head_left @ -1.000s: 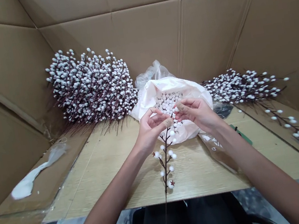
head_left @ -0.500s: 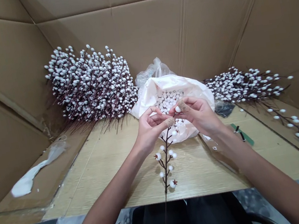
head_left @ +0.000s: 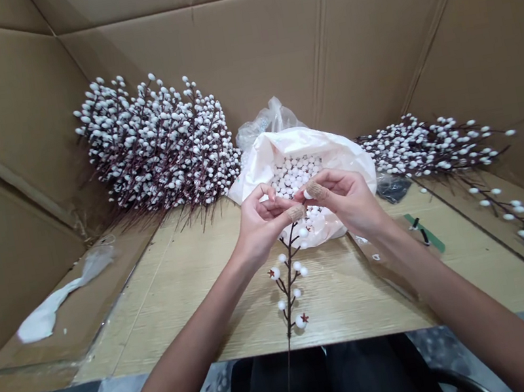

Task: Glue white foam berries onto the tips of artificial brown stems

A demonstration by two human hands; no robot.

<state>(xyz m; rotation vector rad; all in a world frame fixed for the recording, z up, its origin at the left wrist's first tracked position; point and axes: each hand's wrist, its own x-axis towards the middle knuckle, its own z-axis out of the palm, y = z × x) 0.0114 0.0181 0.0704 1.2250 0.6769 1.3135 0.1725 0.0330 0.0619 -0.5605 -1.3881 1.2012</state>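
My left hand (head_left: 263,222) pinches the upper part of an artificial berry stem (head_left: 287,288), which hangs down past the table's front edge. The stem is brown, with white berries on short twigs and reddish star-shaped tips on some. Close beside it, my right hand (head_left: 349,199) grips a white berry (head_left: 308,194) between thumb and fingers, at the stem's top. Tan tape wraps both thumbs. Just behind my hands lies an open white bag (head_left: 356,164) holding many loose white berries (head_left: 296,174). My fingers partly hide the stem's top.
A large heap of berry stems (head_left: 159,146) lies at the back left, a smaller pile (head_left: 432,142) at the back right. One berry stem (head_left: 514,216), a green piece (head_left: 430,235) and a white plastic strip (head_left: 42,317) lie at the sides. Cardboard walls (head_left: 259,51) enclose the table (head_left: 176,315).
The white berry in my right hand has moved slightly left, closer to the stem's top and my left fingers. Both hands keep their hold.
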